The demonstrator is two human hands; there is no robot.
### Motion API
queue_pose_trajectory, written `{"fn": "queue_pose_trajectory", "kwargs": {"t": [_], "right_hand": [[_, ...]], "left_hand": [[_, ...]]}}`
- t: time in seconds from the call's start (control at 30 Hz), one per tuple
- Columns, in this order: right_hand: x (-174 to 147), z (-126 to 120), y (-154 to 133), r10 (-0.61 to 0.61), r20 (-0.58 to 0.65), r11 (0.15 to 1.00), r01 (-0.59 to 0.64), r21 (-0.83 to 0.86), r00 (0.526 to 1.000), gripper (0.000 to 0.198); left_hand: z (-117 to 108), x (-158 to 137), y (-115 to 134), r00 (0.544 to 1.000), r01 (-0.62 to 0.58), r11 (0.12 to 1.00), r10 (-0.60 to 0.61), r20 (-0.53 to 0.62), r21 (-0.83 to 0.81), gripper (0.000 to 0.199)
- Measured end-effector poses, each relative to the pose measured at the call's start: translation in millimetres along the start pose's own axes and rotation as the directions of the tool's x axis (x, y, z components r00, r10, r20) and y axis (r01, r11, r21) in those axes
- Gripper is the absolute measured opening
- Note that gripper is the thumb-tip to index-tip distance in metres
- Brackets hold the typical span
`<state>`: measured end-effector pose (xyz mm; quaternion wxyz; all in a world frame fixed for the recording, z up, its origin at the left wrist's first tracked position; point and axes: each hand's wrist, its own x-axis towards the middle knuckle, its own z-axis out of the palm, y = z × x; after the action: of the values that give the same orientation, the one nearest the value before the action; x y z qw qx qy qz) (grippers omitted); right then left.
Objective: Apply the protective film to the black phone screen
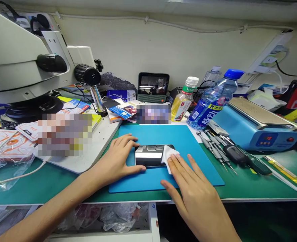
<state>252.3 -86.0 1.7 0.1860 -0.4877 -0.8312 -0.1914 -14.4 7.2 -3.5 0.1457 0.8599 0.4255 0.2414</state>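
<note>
A smartphone (149, 156) with a glossy dark screen lies on the blue mat (143, 179), light reflecting across it. My left hand (119, 158) grips its left end, fingers along the far edge and thumb at the near edge. Over the phone's right end is a small white cloth (168, 158). The fingers of my right hand (191, 188) press the cloth down, fairly straight, with the thumb held apart. Part of the cloth and the phone's right end are hidden beneath these fingers.
A microscope (17, 67) stands at left. Behind the mat are a propped-up screen (153, 85), a tea bottle (183, 101) and a blue-capped bottle (213, 101). Screwdrivers (215, 146), a black key fob (235, 154) and a blue heating device (256, 124) lie to the right.
</note>
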Motion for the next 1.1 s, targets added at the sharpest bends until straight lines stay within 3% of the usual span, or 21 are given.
{"fn": "queue_pose_trajectory", "kwargs": {"t": [0.2, 0.47, 0.73, 1.0, 1.1], "right_hand": [[38, 14, 12, 0.029, 0.014, 0.997, -0.03, 0.065, 0.999, 0.049], [-5, -2, -2, -0.026, -0.011, 0.998, 0.027, 0.059, 1.0, 0.051], [47, 19, 2, 0.018, 0.028, 0.985, -0.023, 0.17, 0.999, 0.048], [2, -2, -11, -0.076, -0.027, 0.991, 0.078, 0.111, 0.997, 0.049], [8, 0, -11, -0.054, -0.035, 0.989, 0.058, 0.135, 0.998, 0.045]], "left_hand": [[0, 1, 1, 1.0, 0.004, 1.0, -0.004, 0.023, 0.02, 0.06], [0, 1, 0, 1.0, 0.005, 1.0, -0.005, 0.004, 0.002, 0.06], [1, 1, 0, 1.0, 0.006, 1.0, -0.007, 0.015, 0.022, 0.058], [-1, 2, 2, 0.999, 0.002, 0.999, -0.004, 0.033, 0.035, 0.063], [-1, 2, 2, 1.0, 0.003, 1.0, -0.003, 0.024, 0.029, 0.062]]}}
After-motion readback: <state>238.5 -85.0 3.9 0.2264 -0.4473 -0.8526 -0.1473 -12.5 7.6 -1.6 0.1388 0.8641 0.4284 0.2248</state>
